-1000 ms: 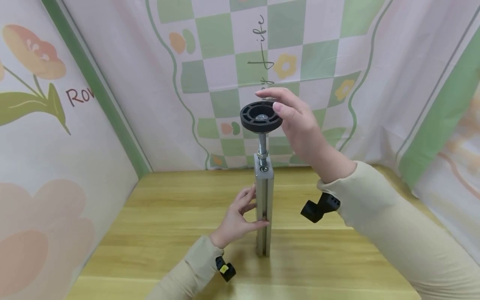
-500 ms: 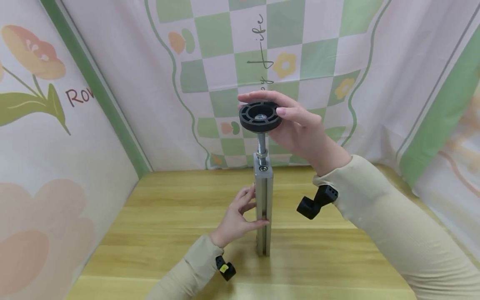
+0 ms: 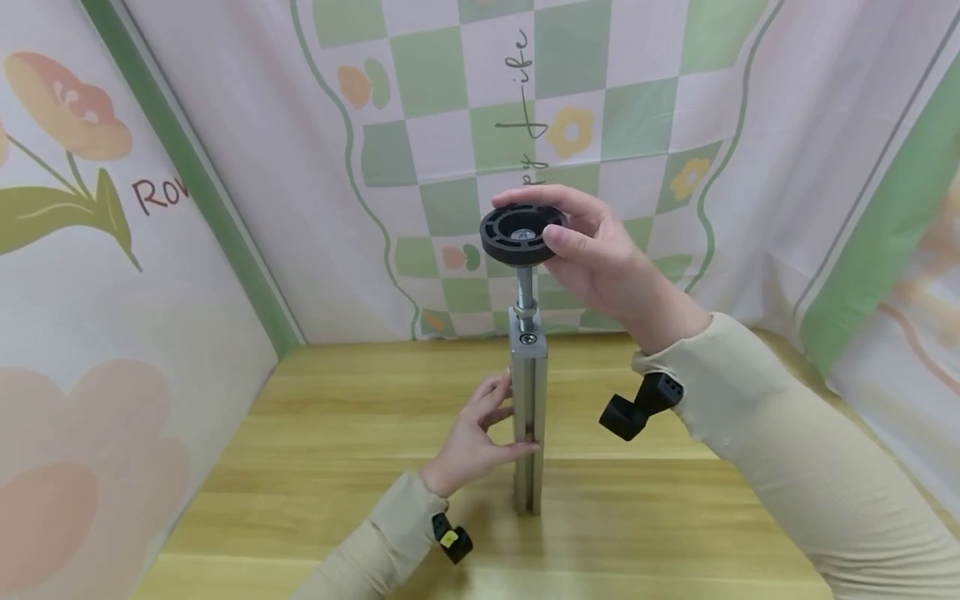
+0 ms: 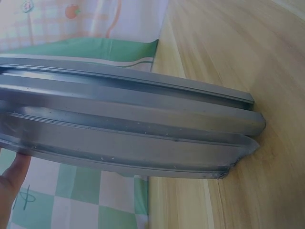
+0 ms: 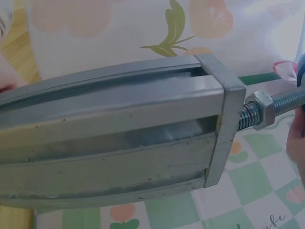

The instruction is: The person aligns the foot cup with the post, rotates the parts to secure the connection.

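Observation:
An aluminium profile (image 3: 528, 400) stands upright on the table, with an end plate (image 5: 225, 124) across its top. Out of that plate rises a threaded rod (image 3: 525, 287) with a hex nut (image 5: 262, 109), topped by a round black levelling foot (image 3: 495, 244). Low on the profile, my left hand (image 3: 468, 442) grips it from the left, thumb across the near side; a finger also shows in the left wrist view. My right hand (image 3: 600, 258) holds the foot's rim from the right, thumb at the near edge and fingers reaching round behind. Some of its fingertips are hidden.
The wooden table (image 3: 360, 408) surrounds the profile's base. Behind it hangs a green-and-white checked curtain (image 3: 427, 142), and a printed flower curtain (image 3: 67, 292) borders the left side. Black wrist cameras (image 3: 637, 408) sit on both sleeves.
My right fingers swept left along the foot's far rim, then slid slightly back right; the thumb has come down onto the near rim. My left hand and the profile stay in place.

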A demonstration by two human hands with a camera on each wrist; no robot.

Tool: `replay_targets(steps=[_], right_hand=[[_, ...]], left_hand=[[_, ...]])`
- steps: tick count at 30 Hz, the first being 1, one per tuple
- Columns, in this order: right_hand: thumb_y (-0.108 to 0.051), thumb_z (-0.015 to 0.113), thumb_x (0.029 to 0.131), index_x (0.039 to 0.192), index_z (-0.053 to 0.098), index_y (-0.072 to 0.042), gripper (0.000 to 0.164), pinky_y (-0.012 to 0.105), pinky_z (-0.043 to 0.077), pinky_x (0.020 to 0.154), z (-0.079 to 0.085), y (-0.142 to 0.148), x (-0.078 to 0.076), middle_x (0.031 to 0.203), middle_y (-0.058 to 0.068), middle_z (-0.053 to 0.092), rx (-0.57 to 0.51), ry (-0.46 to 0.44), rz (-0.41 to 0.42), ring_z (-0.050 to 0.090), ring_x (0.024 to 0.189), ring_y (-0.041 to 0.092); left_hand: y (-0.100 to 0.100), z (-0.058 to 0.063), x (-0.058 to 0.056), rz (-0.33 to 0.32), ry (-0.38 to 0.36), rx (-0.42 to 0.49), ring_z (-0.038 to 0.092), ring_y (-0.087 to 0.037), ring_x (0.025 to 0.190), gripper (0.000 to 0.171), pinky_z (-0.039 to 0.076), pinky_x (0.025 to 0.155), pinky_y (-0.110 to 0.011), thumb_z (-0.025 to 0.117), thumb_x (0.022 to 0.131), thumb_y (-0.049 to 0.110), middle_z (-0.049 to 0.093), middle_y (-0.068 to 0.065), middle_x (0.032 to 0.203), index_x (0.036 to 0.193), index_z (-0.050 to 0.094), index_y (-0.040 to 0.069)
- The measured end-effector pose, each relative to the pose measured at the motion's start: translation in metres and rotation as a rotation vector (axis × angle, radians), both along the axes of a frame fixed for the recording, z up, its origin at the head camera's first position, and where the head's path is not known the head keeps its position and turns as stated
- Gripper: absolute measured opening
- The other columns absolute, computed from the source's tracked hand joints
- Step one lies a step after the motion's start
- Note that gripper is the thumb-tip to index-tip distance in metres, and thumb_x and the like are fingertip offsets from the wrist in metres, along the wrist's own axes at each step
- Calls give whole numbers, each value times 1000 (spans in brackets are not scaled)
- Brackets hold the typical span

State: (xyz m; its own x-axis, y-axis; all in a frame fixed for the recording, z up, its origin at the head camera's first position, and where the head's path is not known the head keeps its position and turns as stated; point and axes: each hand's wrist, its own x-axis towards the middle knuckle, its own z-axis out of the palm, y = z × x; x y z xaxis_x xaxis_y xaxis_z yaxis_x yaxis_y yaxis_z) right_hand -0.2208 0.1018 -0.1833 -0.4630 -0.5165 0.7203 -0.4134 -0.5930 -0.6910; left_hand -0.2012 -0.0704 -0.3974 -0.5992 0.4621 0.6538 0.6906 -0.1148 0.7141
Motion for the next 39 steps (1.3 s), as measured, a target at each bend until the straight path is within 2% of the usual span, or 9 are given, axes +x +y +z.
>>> replay_targets(steps=[4,9,17,20,27,31,34,37,39], right_hand=[[-17,73,84,108,68,-14,25,26,46,94,0,0,5,122,8,52,4,-28,-143,51,111,22],[-1,66,82,96,69,-19,23,23,50,89,1,-3,12,119,7,51,46,-81,-386,50,111,25],[12,64,75,89,67,-20,35,17,51,71,-1,-6,21,111,3,52,53,-56,-674,58,87,16],[13,68,72,90,67,-17,34,16,51,67,-2,-9,23,107,3,51,17,-12,-727,58,84,14],[11,75,68,96,58,14,33,17,52,69,-1,-21,29,99,-3,47,6,139,-871,57,82,17],[9,80,64,91,60,12,33,14,48,70,-2,-24,32,97,-7,44,15,211,-951,50,85,17],[8,82,62,90,61,12,35,14,44,71,-3,-24,32,98,-7,44,17,248,-961,47,89,16],[-14,85,69,96,59,13,46,16,44,76,-4,-20,29,103,-4,45,21,259,-890,46,96,18],[-24,77,79,102,57,13,47,17,44,77,-4,-17,27,108,-1,46,25,240,-812,46,98,19]], left_hand=[[0,0,0,-1,6,2,44,-15,122,111,48,97,-39,74,70,-13,36,-24,137,144,19,48],[0,-1,-1,1,5,-1,44,-15,122,111,48,97,-38,74,71,-13,36,-23,137,145,18,47],[0,-2,0,10,9,-10,45,-14,122,111,49,96,-38,74,71,-12,36,-24,136,146,17,47],[1,-3,0,12,9,-11,45,-13,122,110,49,96,-39,74,71,-12,37,-23,136,147,18,44],[2,-2,0,5,-8,0,46,-13,121,107,48,97,-44,74,71,-13,37,-22,136,148,20,38],[1,-1,1,11,-37,-6,45,-12,121,105,47,97,-44,75,71,-12,37,-20,137,148,22,35],[1,-1,1,14,-42,-9,45,-12,121,105,47,98,-43,75,71,-12,37,-20,138,149,21,35],[1,-1,1,10,-29,-4,44,-11,121,106,47,98,-41,74,71,-12,36,-21,138,148,20,36],[1,-2,1,5,-18,3,44,-11,121,107,47,97,-41,74,71,-13,35,-22,138,148,20,37]])
